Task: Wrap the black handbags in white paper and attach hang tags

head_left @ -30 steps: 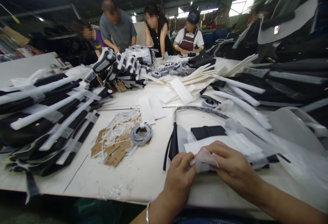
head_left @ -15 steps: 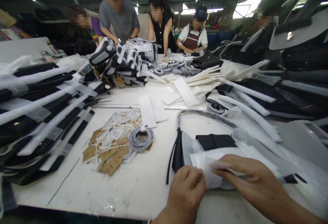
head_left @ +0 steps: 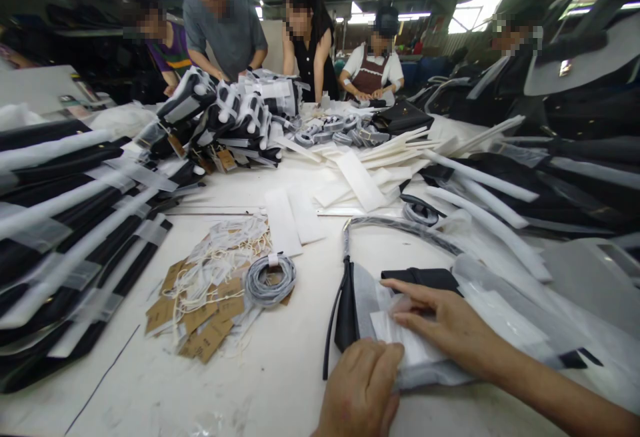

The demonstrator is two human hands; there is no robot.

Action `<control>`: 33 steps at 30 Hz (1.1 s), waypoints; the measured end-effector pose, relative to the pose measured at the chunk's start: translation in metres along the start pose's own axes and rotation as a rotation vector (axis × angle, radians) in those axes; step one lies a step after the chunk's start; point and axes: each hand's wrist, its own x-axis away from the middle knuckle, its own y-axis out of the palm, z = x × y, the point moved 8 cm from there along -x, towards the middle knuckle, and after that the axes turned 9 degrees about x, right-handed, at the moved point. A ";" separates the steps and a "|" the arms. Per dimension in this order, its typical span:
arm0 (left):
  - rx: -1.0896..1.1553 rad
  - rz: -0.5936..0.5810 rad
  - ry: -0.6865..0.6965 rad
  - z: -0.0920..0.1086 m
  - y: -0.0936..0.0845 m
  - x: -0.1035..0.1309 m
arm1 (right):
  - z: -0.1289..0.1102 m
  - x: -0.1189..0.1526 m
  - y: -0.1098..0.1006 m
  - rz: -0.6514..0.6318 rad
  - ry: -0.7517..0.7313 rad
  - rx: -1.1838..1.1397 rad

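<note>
A black handbag (head_left: 346,317) lies on the table before me, mostly covered by translucent white wrapping sheet (head_left: 430,373). Its dark side and a black strap end show at the left. My left hand (head_left: 361,383) is closed at the near left edge of the wrapping, its fingertips curled on a white folded piece. Over the middle of the bag, my right hand (head_left: 443,320) has thumb and fingers around a small translucent piece (head_left: 400,303); how firmly it grips is hard to see. Behind that hand a black band or flap (head_left: 423,279) shows. A plastic-wrapped handle (head_left: 400,222) arches beyond the bag.
Brown cardboard tags with white strings (head_left: 215,310) and a coiled grey-wrapped strap (head_left: 271,281) lie left of the bag. White foam strips (head_left: 360,180) lie beyond. Wrapped black bags (head_left: 90,223) are piled left, more at right. Several people stand across the table.
My right hand has moved left and up over the bag, and the white sheet it lifted now lies flatter. My left hand has shifted slightly down. The view has tilted a little.
</note>
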 end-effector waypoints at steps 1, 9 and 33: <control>0.006 -0.003 0.010 0.001 0.000 -0.001 | 0.000 -0.001 0.000 -0.008 0.013 -0.029; 0.042 0.000 0.018 0.000 -0.002 -0.005 | -0.003 0.003 -0.005 -0.028 0.003 -0.074; 0.007 -0.030 0.011 0.004 -0.001 -0.011 | -0.012 -0.010 0.000 0.033 -0.129 0.062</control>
